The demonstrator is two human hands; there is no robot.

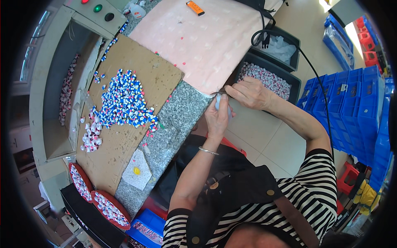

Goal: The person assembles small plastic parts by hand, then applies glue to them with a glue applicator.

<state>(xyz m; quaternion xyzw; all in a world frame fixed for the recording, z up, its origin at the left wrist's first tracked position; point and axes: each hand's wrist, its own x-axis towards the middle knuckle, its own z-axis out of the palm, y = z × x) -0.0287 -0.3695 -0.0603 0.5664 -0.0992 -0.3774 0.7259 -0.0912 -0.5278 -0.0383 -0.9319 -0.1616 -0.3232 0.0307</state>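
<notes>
grasped a small, pale bluish-white object [217, 103] in the curled fingers of the left hand [218, 118], just beside the corner of the grey speckled stone bench [182, 105]. held the right hand [250, 94] close beside it with fingers bent inward; could not tell whether gripping anything with them. had on the bench to the left a brown cardboard sheet [120, 159], bearing a heap of tiny blue-and-white pieces [124, 99] and, next to that, some larger white pieces with red marks [92, 138]. saw a pale pink sheet [182, 45] spread farther along, with an orange oblong object [195, 8] on top. noticed two red oval dishes [125, 226] of small multicoloured pieces [109, 208] at the lower left, a dark grey plastic bin [296, 89] of white-and-pink pieces [264, 77] beyond the right hand, and stacked blue plastic crates [351, 107] farther right.
</notes>
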